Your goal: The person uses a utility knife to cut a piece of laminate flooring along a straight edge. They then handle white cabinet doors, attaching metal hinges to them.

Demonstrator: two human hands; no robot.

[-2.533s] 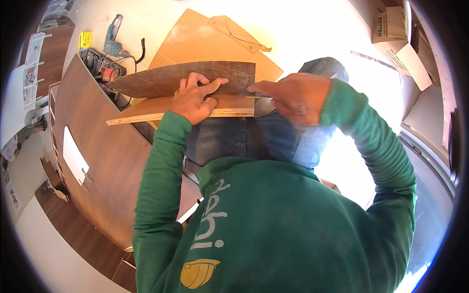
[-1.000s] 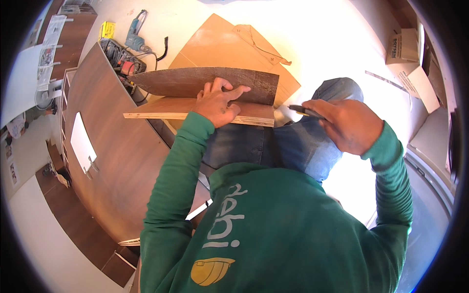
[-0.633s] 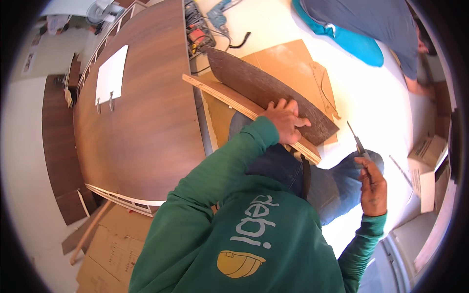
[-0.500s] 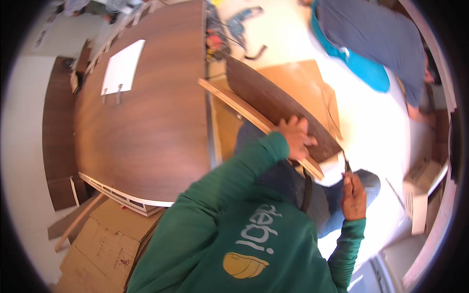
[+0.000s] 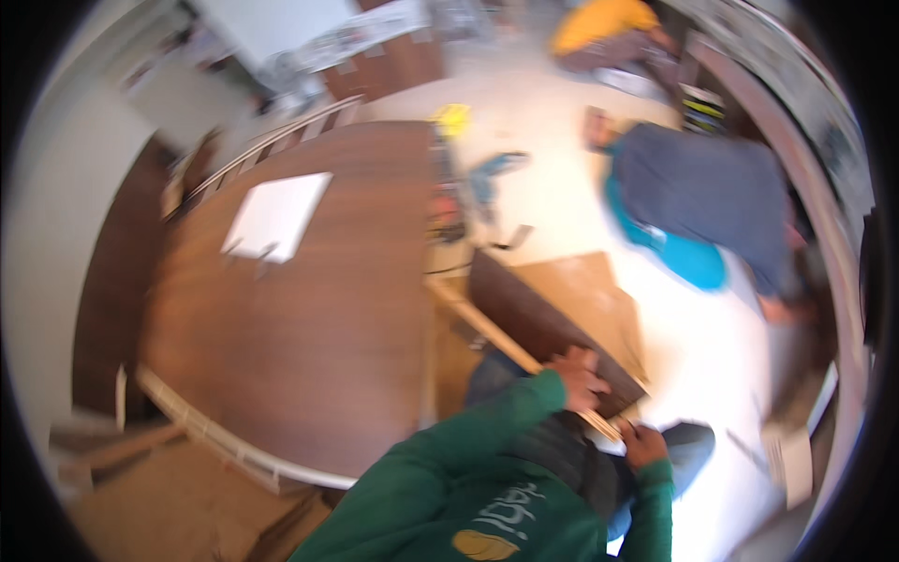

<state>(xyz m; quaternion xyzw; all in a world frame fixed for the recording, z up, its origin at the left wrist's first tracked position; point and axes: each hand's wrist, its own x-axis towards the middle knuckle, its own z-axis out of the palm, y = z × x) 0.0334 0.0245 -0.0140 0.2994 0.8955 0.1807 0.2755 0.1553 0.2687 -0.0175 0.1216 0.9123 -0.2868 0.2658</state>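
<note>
A long brown wood-grain board (image 5: pixel 538 314) leans in front of me, with a pale plywood edge strip (image 5: pixel 482 323) running along its near side. My left hand (image 5: pixel 581 377) lies over that edge near the board's near right end, its fingers bent onto the brown face. At this same end my right hand (image 5: pixel 644 444) is closed, close to the pale corner. The slim dark tool it held half a second ago is hidden or lost in blur. My legs are bent below the board.
A large brown panel (image 5: pixel 309 356) at left carries a white plate (image 5: pixel 279 215) with two metal fittings. Beyond the board lie a cardboard sheet (image 5: pixel 590 290) and a blue power tool (image 5: pixel 487 183). One person (image 5: pixel 698 178) bends at the right; another in yellow (image 5: pixel 609 26) is farther back.
My right hand has moved in from the right to the board's end. My view has tilted up, showing more of the far floor. The left hand stays on the board.
</note>
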